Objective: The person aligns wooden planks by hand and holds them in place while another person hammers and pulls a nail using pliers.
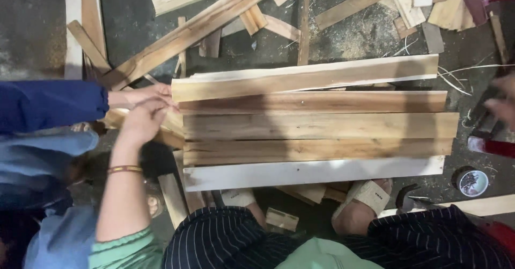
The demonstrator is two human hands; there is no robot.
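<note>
- The floor [32,27] is dark, dusted with sawdust and strewn with offcuts [188,33] of pale wood along the top of the view.
- A row of planks [316,126] lies side by side across the middle, long edges touching, running left to right; the nearest plank [311,171] and the edge of the farthest one look whitish, the three between are brown.
- The person's legs in dark striped trousers [225,242] fill the bottom edge, with two feet in pale sandals [370,194] tucked just under the near plank.
- The left hand [142,121] reaches in from the lower left, a thin bangle [124,168] on the wrist; it rests at the left ends of the planks, its fingers [158,107] loosely curled together and touching the end of the second plank from the top.
- A co-worker's hand [142,93] in a blue sleeve [51,105] comes from the left, just above, fingertips against the end of the top plank.
- The right hand [501,105] is blurred and cut off at the right edge, apart from the plank ends; whether its fingers are spread or closed I cannot tell.
- A small round tin [473,182] sits on the floor at the lower right.
- More short boards under the row are mostly hidden.
</note>
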